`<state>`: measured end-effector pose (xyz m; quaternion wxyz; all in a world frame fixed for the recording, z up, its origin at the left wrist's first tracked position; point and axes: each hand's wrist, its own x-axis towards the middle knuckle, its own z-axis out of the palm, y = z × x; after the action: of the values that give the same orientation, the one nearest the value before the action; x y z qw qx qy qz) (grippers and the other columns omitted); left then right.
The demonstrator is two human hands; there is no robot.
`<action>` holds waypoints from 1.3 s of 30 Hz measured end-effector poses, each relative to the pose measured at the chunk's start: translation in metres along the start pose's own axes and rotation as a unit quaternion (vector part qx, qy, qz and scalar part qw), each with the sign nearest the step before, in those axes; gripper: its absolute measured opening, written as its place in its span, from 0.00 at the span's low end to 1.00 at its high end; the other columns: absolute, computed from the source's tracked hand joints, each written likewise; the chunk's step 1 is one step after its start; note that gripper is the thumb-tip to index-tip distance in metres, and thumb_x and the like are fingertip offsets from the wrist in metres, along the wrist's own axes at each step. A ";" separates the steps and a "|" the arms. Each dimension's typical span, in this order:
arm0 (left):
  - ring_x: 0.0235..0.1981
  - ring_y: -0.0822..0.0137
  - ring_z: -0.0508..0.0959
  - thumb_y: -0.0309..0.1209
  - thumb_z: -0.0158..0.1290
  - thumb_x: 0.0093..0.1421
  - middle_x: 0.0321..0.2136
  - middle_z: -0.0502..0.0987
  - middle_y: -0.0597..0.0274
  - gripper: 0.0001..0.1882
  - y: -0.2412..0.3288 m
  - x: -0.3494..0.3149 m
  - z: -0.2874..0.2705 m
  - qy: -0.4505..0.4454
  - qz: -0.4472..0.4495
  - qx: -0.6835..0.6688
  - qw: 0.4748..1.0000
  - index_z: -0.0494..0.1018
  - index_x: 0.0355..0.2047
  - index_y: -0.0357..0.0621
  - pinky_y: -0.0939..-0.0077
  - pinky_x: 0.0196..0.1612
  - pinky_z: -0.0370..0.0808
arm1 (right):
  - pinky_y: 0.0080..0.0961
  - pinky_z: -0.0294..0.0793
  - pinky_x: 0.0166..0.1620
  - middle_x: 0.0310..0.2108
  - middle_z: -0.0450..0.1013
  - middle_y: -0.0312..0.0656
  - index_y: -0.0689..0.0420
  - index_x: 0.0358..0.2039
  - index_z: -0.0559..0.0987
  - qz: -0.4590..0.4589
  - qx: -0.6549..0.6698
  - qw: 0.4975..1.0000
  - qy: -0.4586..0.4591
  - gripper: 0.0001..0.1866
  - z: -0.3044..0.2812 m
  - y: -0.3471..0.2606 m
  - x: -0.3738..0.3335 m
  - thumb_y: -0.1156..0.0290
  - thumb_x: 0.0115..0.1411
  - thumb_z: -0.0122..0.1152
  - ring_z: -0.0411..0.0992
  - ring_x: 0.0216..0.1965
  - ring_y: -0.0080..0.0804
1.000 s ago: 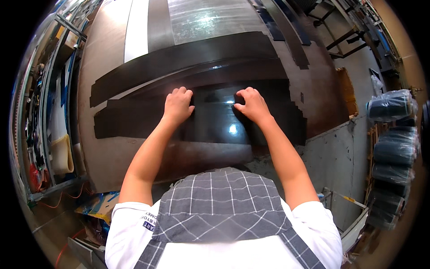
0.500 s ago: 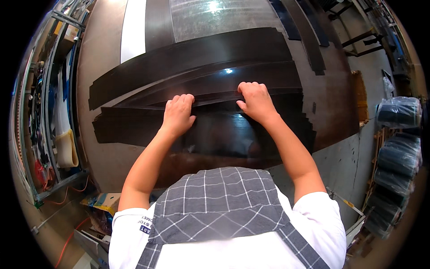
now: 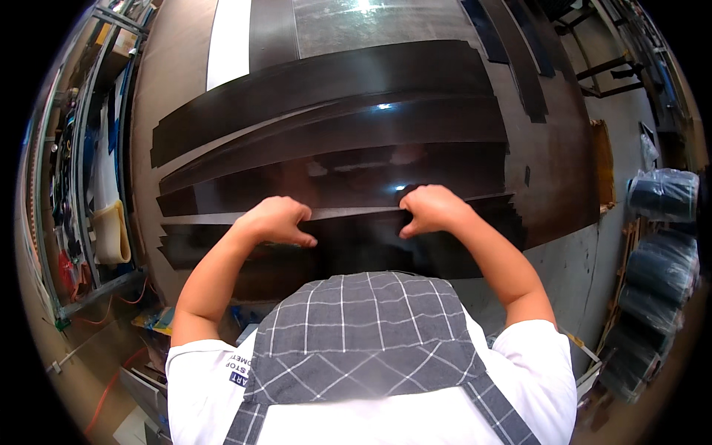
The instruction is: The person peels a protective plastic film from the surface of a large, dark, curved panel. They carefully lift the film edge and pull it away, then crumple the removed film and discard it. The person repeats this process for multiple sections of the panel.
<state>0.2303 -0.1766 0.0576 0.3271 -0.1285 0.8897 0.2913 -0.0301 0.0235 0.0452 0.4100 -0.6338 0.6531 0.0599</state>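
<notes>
Long dark, glossy strips lie crosswise in front of me in overlapping rows. My left hand (image 3: 278, 221) is over the far edge of the near stack of dark strips (image 3: 356, 241), its fingers curled and the thumb apart from them. To its right, my right hand (image 3: 436, 210) has the same shape, with a gap between thumb and fingers. No strip shows between the fingers of either hand. Just beyond them a middle strip (image 3: 334, 174) lies flat, and behind it are another strip (image 3: 326, 133) and a far stack of strips (image 3: 334, 78).
A brown table (image 3: 564, 163) carries the strips, with a white strip (image 3: 228, 44) and narrow dark strips (image 3: 519, 67) at its far side. Metal shelving (image 3: 89, 163) stands left. Plastic-wrapped rolls (image 3: 656, 274) are stacked at right.
Both hands have drawn back toward me from the edge of the middle strips. The middle strip now lies flatter, and a pale gap shows between it and the near stack.
</notes>
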 end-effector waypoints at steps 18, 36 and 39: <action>0.36 0.45 0.80 0.31 0.64 0.47 0.29 0.80 0.46 0.12 0.004 -0.056 0.032 0.051 -0.061 -0.068 0.994 0.80 0.32 0.42 0.56 0.40 0.76 | 0.40 0.79 0.45 0.34 0.81 0.46 0.54 0.31 0.84 0.012 -0.062 0.997 -0.048 0.12 -0.005 -0.013 -0.016 0.64 0.46 0.73 0.79 0.41 0.47; 0.37 0.50 0.82 0.44 0.70 0.44 0.33 0.83 0.45 0.26 -0.149 0.055 -0.202 0.216 -0.225 0.059 0.948 0.82 0.37 0.36 0.61 0.44 0.77 | 0.40 0.79 0.47 0.42 0.81 0.48 0.57 0.40 0.84 0.178 -0.171 0.963 0.112 0.25 -0.249 0.031 0.172 0.60 0.40 0.78 0.79 0.45 0.45; 0.42 0.50 0.81 0.44 0.70 0.43 0.37 0.82 0.46 0.28 -0.173 0.088 -0.207 0.215 -0.228 0.047 0.949 0.80 0.40 0.39 0.61 0.45 0.77 | 0.41 0.67 0.59 0.48 0.80 0.42 0.51 0.51 0.78 0.199 -0.165 0.955 0.146 0.31 -0.244 0.053 0.201 0.60 0.44 0.77 0.77 0.52 0.39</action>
<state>0.1311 -0.4425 0.0521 0.1917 -0.3719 0.8986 0.1323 -0.1611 -0.2689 0.0596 0.1800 -0.5518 0.7997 0.1536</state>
